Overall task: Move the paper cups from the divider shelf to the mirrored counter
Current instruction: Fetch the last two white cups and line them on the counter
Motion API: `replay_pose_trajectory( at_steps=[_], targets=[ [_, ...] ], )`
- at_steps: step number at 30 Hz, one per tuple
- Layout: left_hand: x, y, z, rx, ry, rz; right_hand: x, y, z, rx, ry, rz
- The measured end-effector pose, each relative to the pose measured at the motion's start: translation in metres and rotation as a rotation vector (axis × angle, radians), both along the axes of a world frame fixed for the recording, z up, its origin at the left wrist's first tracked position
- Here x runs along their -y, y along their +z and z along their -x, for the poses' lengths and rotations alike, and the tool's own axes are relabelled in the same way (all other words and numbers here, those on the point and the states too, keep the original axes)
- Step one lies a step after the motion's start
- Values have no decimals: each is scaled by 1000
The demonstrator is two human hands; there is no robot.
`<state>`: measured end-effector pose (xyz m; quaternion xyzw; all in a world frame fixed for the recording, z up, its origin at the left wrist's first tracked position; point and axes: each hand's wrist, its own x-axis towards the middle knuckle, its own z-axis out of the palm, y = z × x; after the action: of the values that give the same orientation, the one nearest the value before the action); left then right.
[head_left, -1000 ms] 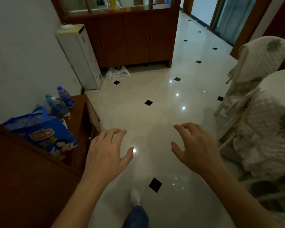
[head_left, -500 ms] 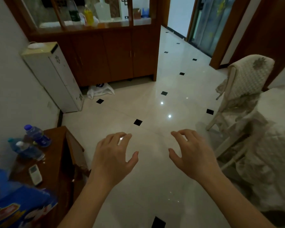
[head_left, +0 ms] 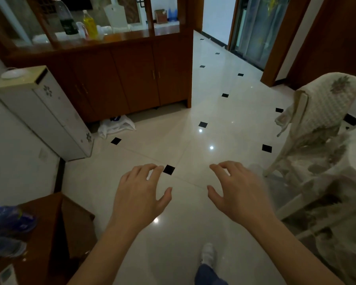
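The wooden divider shelf (head_left: 132, 38) stands ahead at the far end of the tiled floor. On its ledge I see a dark bottle (head_left: 67, 19), a yellow bottle (head_left: 89, 25) and some whitish items (head_left: 105, 29) that may be paper cups; they are too small to tell. My left hand (head_left: 140, 194) and my right hand (head_left: 238, 192) hover over the floor in front of me. Both are empty with fingers spread. The mirrored counter is not in view.
A white appliance (head_left: 43, 112) leans by the left wall. A plastic bag (head_left: 116, 125) lies at the cabinet's foot. A low wooden table (head_left: 49, 233) with water bottles (head_left: 8, 219) is at the lower left. Covered chairs (head_left: 321, 124) stand on the right.
The view has advanced toward the divider and tilted up, so its ledge now shows. The side table and blue bag slid out at the lower left. Both hands stay open and empty.
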<state>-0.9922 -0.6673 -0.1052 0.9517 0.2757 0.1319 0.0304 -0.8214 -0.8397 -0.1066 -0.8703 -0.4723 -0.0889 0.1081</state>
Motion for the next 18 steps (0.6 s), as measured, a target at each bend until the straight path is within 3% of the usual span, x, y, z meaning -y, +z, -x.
replay_pose_trajectory(
  at_steps=[9, 18],
  targets=[
    [-84, 20, -170, 12, 27, -33, -96, 21, -171, -41, 68, -57],
    [-166, 13, -276, -18, 89, 1, -189, 10, -282, -35, 94, -77]
  ],
)
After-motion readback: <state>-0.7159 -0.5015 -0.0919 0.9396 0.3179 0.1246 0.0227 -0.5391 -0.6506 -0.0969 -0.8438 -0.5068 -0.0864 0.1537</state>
